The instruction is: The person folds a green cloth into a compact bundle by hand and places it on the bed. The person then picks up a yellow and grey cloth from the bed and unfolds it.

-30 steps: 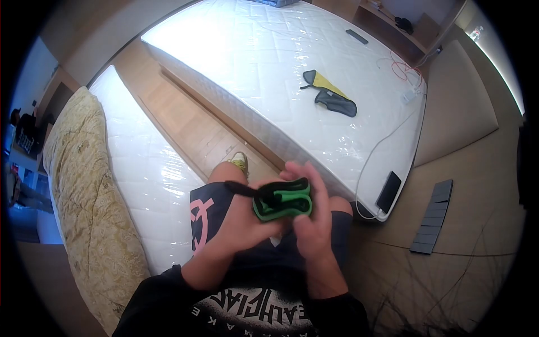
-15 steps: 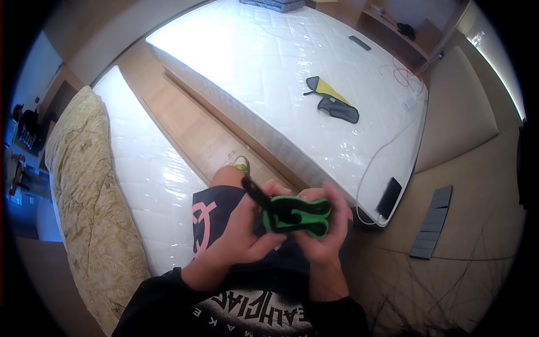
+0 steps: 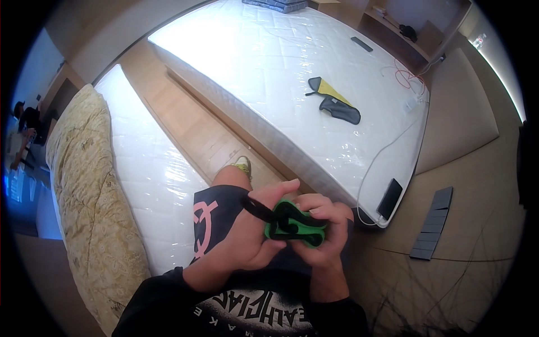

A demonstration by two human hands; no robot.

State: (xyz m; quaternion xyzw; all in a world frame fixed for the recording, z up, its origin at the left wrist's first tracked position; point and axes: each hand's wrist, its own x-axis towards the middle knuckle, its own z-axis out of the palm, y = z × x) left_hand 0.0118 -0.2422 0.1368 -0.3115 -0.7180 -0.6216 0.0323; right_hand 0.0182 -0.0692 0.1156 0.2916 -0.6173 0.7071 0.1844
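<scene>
Gripping the bundle near 5 o'clock in view, you clamp both sets of fingers on it, left hand at its 9 o'clock, right hand at its 3. Even pressure should keep it neatly folded; leave the strap, at 10, clear.

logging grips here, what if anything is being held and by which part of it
A folded green and black cloth: the left hand grips the end beside its black loop, the right hand the opposite end.
</scene>
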